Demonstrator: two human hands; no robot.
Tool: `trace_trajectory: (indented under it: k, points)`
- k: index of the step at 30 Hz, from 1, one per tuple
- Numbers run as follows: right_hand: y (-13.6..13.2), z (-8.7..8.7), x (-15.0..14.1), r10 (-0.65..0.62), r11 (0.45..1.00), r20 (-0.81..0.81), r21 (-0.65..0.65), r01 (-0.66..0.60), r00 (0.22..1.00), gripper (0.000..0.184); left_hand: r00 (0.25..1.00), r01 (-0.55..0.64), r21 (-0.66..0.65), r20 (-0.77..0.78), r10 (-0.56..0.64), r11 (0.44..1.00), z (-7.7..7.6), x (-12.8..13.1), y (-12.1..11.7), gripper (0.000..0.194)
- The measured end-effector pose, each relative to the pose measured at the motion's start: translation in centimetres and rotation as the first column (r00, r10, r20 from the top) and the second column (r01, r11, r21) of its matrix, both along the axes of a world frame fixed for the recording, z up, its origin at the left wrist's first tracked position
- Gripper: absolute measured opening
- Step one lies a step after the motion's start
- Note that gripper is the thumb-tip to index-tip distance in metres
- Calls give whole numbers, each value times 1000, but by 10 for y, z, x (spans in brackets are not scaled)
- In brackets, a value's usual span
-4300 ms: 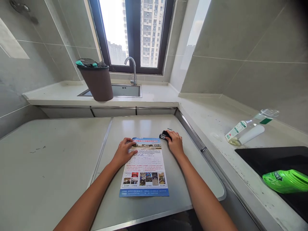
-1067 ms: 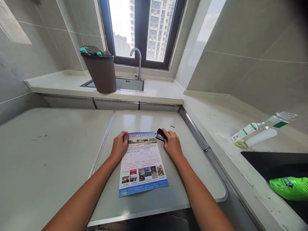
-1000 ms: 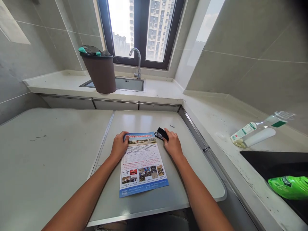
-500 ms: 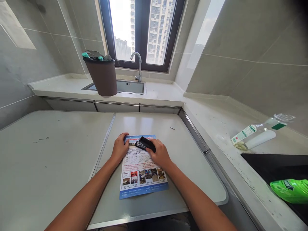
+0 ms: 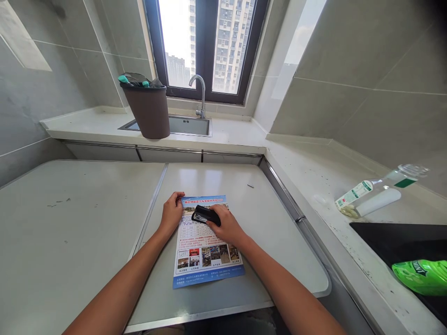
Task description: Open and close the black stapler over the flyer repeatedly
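Note:
A printed leaflet (image 5: 200,275) with a blue lower band and small photos lies on the white folding table (image 5: 279,260). My left hand (image 5: 172,214) is at its upper left edge, fingers curled and closed on that margin; the exact fingertip contact is partly hidden. In my right hand (image 5: 225,225) is a black stapler (image 5: 205,214), its nose pointing left over the upper part of the sheet. My fingers wrap its rear end. Whether the stapler touches the paper cannot be made out.
A small staple-like strip (image 5: 250,186) lies on the tabletop. Behind, a brown bin (image 5: 150,111) stands by the sink (image 5: 190,125) and faucet (image 5: 202,95). On the right counter are a clear bottle (image 5: 380,190) and a green package (image 5: 421,277) on a black surface.
My right hand has shifted slightly left and down with the stapler, which now lies more level. My left hand has drawn back from the corner to the left edge, uncovering more heading.

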State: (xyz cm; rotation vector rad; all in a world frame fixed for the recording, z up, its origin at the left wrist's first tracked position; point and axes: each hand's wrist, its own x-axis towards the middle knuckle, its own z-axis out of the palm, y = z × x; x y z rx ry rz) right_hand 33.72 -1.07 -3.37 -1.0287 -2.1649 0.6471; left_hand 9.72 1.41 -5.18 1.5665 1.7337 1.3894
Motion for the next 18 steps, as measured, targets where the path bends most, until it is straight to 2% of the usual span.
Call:
trace_trajectory:
  k: [10, 14, 18]
  points:
    - [8, 4, 13, 40, 999, 33, -37, -38, 999, 36, 998, -6, -14, 55, 7, 1000, -6, -4, 4, 25]
    - [18, 9, 46, 17, 997, 70, -73, -12, 997, 32, 997, -19, -2, 77, 19, 1000, -7, -5, 4, 23]
    - [29, 13, 101, -19, 991, 106, -133, 33, 994, 32, 998, -17, -39, 61, 19, 999, -6, -6, 3, 22]
